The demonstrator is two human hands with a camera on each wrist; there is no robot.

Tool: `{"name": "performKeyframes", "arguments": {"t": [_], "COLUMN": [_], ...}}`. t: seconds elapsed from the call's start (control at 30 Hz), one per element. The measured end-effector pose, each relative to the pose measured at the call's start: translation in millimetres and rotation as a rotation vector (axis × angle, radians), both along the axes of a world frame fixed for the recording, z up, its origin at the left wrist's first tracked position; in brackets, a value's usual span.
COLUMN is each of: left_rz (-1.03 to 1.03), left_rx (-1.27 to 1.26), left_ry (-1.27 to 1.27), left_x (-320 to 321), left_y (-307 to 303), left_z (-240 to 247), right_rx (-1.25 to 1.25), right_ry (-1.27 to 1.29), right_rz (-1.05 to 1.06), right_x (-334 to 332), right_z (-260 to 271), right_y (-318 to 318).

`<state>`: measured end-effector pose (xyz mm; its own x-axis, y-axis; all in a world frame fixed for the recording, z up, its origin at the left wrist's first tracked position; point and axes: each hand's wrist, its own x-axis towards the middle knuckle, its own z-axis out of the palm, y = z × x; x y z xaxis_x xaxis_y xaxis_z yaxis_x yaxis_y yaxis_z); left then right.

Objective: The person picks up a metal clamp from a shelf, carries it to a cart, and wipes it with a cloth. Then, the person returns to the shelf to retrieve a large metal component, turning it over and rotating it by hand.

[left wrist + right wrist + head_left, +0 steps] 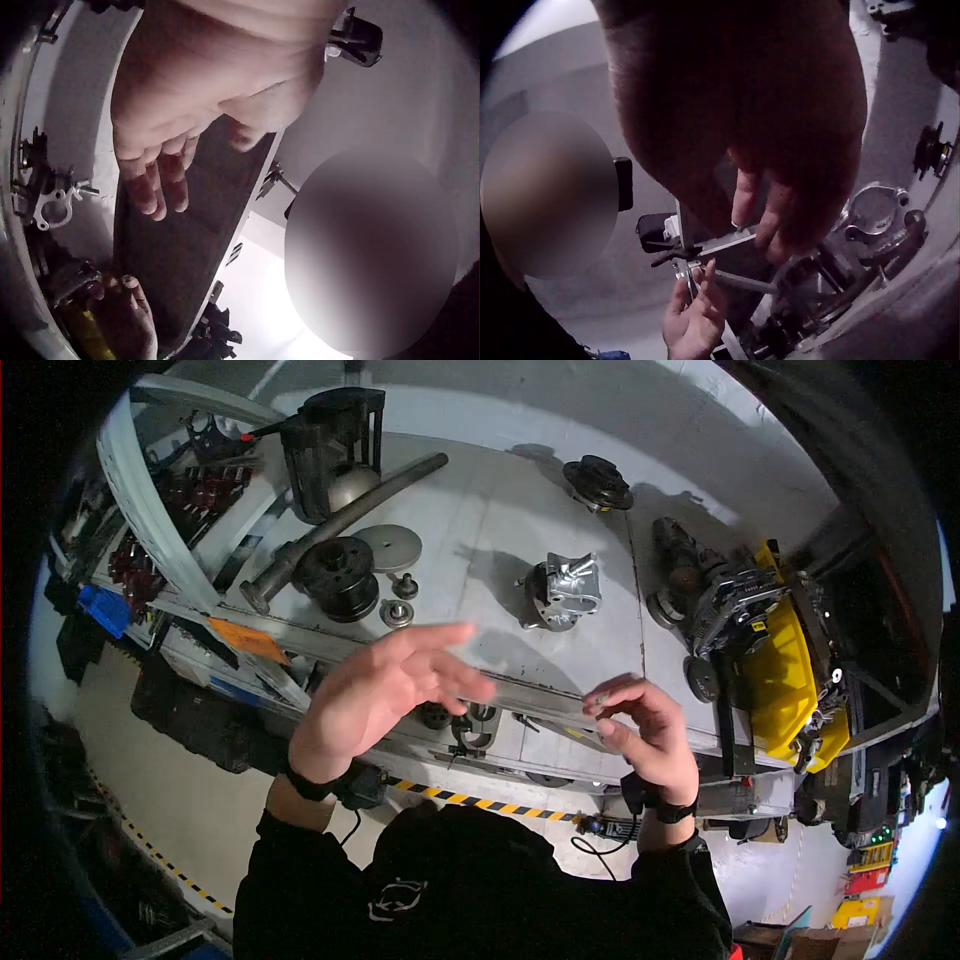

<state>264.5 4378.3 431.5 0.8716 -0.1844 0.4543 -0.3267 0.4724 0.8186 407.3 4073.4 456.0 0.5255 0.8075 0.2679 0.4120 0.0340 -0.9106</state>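
Note:
In the head view my left hand (375, 695) is raised over the bench's front edge, palm turned inward and fingers spread, touching nothing. To its right my right hand (650, 735) hovers with loosely curled fingers and thumb apart; a small pale spot shows at its fingertips, too unclear to identify. Beyond both hands, a silver metal clamp (572, 588) stands on the light bench top (480, 510), touched by neither. The left wrist view shows relaxed left fingers (156, 187) hanging down. Fingers of the right hand (769, 217) hang in shadow in the right wrist view.
A long metal bar (350, 515), black spool (338, 575), round plate (390, 547) and two small metal parts lie at left. A black disc-shaped part (598, 482) sits at the back. Dark machinery (715, 585) and a yellow bin (785, 685) stand at right.

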Motion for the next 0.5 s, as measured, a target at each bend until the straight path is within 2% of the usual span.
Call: {"name": "performKeyframes", "arguments": {"t": [0.03, 0.1, 0.17, 0.23, 0.3, 0.37, 0.43, 0.5], "left_rz": [0.038, 0.095, 0.264, 0.303, 0.322, 0.345, 0.373, 0.343], "left_rx": [0.103, 0.052, 0.149, 0.190, 0.464, 0.393, 0.358, 0.325], "left_ry": [-0.051, -0.064, -0.057, 0.004, 0.217, 0.222, 0.208, 0.239], "left_x": [-2.0, -13.9, -24.5, -36.6, -49.8, -56.0, -60.6, -65.4], "left_y": [2.2, -2.2, 1.5, 12.4, 24.1, 26.0, 30.1, 37.8], "left_z": [-3.7, -6.7, -19.9, -38.4, -50.5, -70.5, -81.9, -97.1], "right_rx": [0.006, 0.026, 0.037, 0.060, 0.044, -0.016, -0.024, -0.175], "right_ry": [-0.032, -0.112, -0.184, -0.230, -0.276, -0.441, -0.506, -0.632], "right_rz": [-0.036, -0.123, -0.172, -0.264, -0.327, -0.489, -0.514, -0.595], "right_x": [0.7, 4.4, 11.9, 19.6, 27.5, 37.0, 50.7, 56.7], "right_z": [5.5, 16.2, 26.0, 28.8, 30.3, 33.0, 33.8, 39.2], "right_y": [3.2, 11.5, 19.4, 29.9, 44.1, 56.5, 66.9, 80.6]}}
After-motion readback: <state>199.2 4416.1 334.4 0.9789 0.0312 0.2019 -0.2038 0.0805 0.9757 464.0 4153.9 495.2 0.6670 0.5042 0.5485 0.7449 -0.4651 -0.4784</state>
